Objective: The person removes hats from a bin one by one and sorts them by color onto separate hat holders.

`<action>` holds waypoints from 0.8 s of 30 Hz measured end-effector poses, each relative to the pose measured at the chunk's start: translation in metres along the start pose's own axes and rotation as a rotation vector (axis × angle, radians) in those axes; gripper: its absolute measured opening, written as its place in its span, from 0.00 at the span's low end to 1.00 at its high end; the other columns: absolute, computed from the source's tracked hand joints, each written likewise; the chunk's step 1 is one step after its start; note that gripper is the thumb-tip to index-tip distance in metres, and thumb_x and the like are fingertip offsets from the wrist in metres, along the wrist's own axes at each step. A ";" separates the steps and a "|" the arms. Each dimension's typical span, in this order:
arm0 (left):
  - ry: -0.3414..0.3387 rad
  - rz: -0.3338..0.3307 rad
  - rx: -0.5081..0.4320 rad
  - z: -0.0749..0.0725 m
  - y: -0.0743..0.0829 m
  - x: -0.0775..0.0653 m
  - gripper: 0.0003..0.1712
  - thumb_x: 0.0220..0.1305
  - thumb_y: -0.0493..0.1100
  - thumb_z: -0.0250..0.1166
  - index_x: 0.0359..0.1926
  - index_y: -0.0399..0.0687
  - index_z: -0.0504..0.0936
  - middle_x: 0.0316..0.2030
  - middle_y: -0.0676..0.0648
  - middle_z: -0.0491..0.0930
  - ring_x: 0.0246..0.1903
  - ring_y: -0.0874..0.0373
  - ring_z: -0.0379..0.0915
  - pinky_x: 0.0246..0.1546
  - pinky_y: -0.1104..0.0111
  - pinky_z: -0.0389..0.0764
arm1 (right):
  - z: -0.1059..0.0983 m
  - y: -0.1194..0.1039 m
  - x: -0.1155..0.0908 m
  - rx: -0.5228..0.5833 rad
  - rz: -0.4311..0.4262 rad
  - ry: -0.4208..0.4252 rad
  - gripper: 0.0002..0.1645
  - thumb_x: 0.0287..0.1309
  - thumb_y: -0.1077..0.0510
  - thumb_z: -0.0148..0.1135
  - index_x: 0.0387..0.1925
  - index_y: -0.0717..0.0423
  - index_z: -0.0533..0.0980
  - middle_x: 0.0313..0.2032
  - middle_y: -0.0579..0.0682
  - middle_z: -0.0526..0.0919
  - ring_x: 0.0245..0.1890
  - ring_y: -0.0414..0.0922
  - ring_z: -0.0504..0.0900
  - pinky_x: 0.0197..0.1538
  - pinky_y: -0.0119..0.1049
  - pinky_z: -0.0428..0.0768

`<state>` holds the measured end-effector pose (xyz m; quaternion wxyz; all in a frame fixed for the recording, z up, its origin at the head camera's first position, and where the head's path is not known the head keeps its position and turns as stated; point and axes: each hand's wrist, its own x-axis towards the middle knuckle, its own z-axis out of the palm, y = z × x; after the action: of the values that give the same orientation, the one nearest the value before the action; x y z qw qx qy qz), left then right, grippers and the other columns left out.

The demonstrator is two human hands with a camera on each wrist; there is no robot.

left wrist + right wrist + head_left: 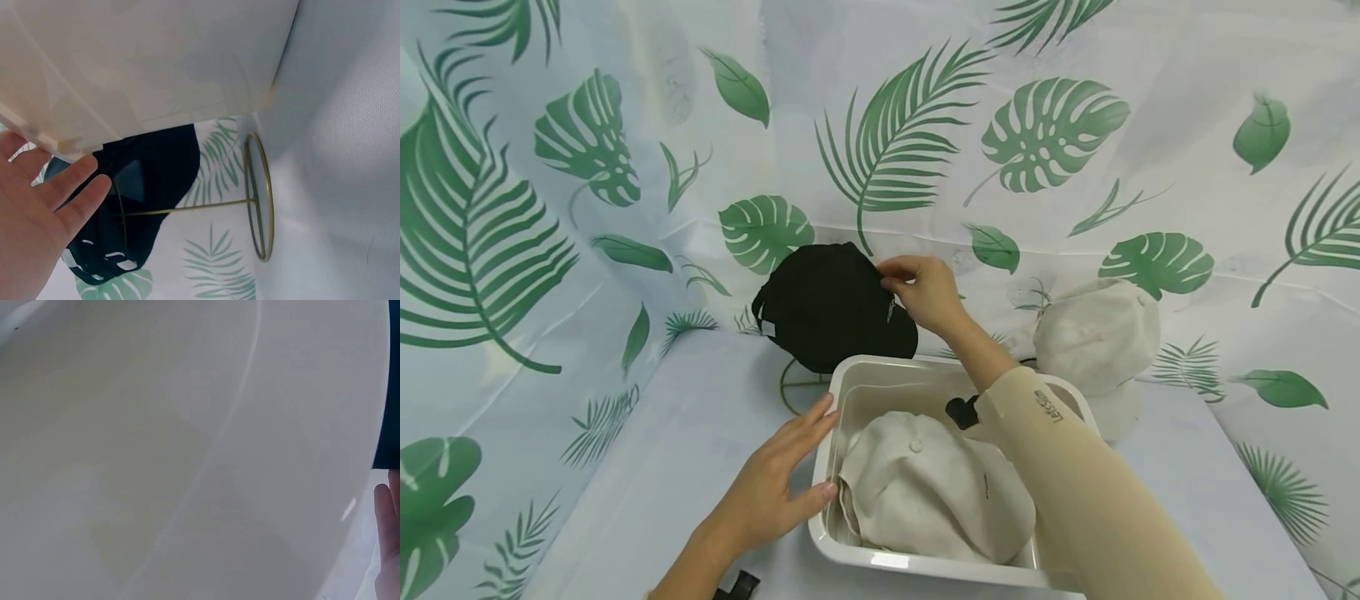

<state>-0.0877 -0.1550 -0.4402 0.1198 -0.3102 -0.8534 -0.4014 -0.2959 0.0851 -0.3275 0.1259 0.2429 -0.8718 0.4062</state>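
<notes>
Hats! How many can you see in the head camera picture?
3: a black cap on a wire stand, a pale cap inside the white tub, and a second pale cap behind it, further right. More could be hidden in the tub.

Table [662, 433]: basin [891, 561], first cap [932, 492] inside. Behind basin's back-left corner: second cap [823, 308], on wire stand [254, 200]. Behind back-right corner, near table's back edge: third cap [1097, 337].
</notes>
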 end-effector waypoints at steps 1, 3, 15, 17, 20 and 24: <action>-0.001 -0.001 0.000 0.000 0.000 0.000 0.43 0.65 0.49 0.67 0.79 0.47 0.66 0.81 0.48 0.56 0.76 0.46 0.61 0.67 0.41 0.71 | -0.001 0.000 0.000 -0.002 0.006 -0.007 0.11 0.65 0.68 0.69 0.48 0.63 0.87 0.46 0.58 0.91 0.49 0.54 0.89 0.52 0.47 0.85; -0.002 -0.002 0.004 0.000 0.000 0.000 0.43 0.66 0.50 0.67 0.79 0.48 0.65 0.81 0.48 0.56 0.76 0.46 0.61 0.67 0.41 0.70 | -0.003 -0.001 -0.001 -0.010 0.008 -0.018 0.12 0.66 0.68 0.69 0.49 0.63 0.87 0.46 0.58 0.90 0.49 0.54 0.88 0.51 0.48 0.85; -0.002 -0.006 0.008 -0.001 0.001 0.000 0.44 0.66 0.50 0.67 0.81 0.54 0.63 0.81 0.49 0.56 0.75 0.46 0.61 0.67 0.41 0.71 | -0.036 -0.021 -0.006 -0.070 -0.032 -0.042 0.13 0.65 0.66 0.70 0.51 0.61 0.87 0.47 0.55 0.90 0.47 0.52 0.89 0.47 0.47 0.84; -0.002 -0.005 0.010 0.000 0.001 0.000 0.44 0.66 0.50 0.67 0.81 0.54 0.63 0.81 0.49 0.56 0.76 0.46 0.61 0.67 0.41 0.70 | -0.045 -0.024 -0.008 -0.086 -0.043 -0.043 0.14 0.65 0.66 0.70 0.52 0.60 0.87 0.47 0.56 0.90 0.47 0.51 0.89 0.47 0.47 0.84; -0.003 -0.005 0.014 0.000 0.001 0.000 0.44 0.65 0.49 0.67 0.81 0.53 0.64 0.81 0.49 0.56 0.76 0.46 0.61 0.67 0.41 0.70 | -0.057 -0.029 -0.011 -0.122 -0.065 -0.038 0.14 0.65 0.64 0.71 0.52 0.60 0.87 0.47 0.55 0.90 0.47 0.52 0.88 0.49 0.49 0.82; -0.009 -0.015 0.015 0.000 0.002 0.000 0.43 0.66 0.50 0.67 0.80 0.49 0.65 0.81 0.49 0.56 0.76 0.46 0.60 0.67 0.40 0.70 | -0.069 -0.033 -0.017 -0.164 -0.101 -0.036 0.14 0.65 0.63 0.71 0.52 0.61 0.87 0.47 0.55 0.91 0.47 0.53 0.88 0.51 0.53 0.82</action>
<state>-0.0862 -0.1543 -0.4393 0.1153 -0.3045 -0.8594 -0.3943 -0.2626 0.1254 -0.2696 0.1500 0.2826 -0.8909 0.3224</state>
